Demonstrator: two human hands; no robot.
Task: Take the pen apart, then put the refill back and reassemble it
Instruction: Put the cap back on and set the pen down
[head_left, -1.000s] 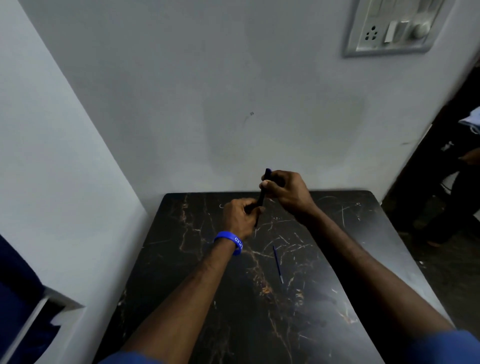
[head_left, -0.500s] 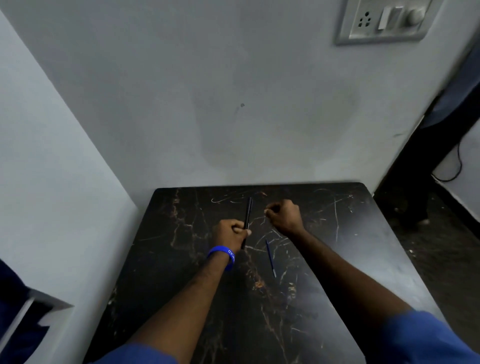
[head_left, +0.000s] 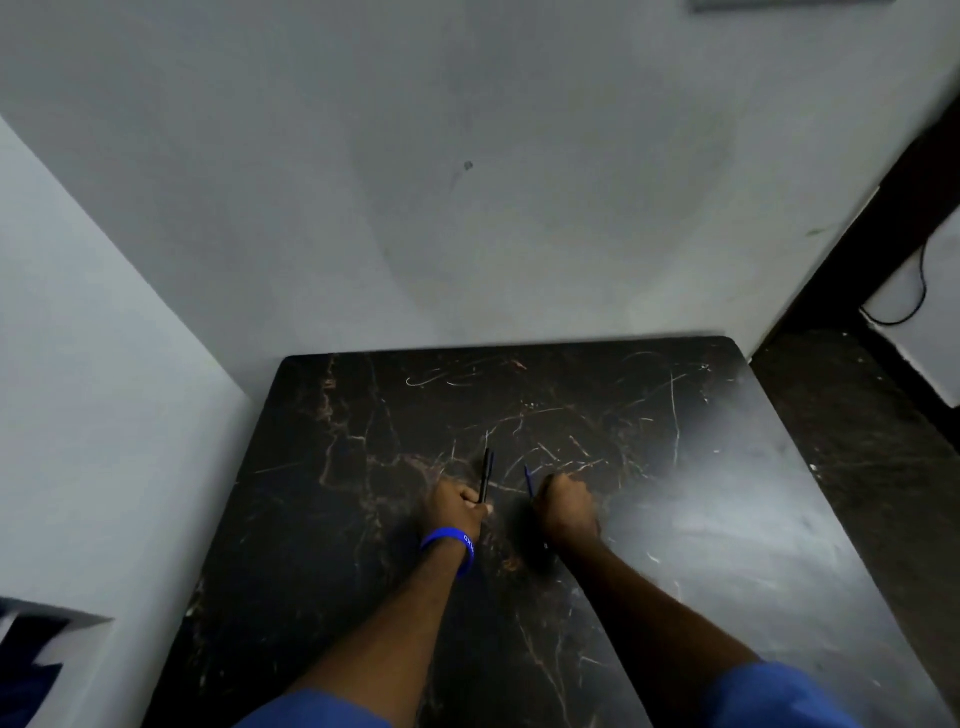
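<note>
Dark marbled counter (head_left: 727, 519) in white-walled corner, scratched, glossy.

Left hand (head_left: 454, 506), blue wristband (head_left: 451, 546): fingers curled, pinching black pen barrel (head_left: 485, 475) at lower end; barrel stands up and away.

Right hand (head_left: 566, 512): fist closed on thin blue refill (head_left: 528, 480), tip poking out top.

Judgement: both parts light; barrel stiff, smooth, may slip; refill slender, bends easily. Grip refill low near tip, barrel near mouth.

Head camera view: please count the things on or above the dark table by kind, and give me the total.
Hands: 2, the left hand and the right hand
Black pen barrel: 1, in the left hand
Thin blue refill: 1, at the right hand
Blue wristband: 1, on the left wrist
Dark marble table: 1
Total: 6
</note>
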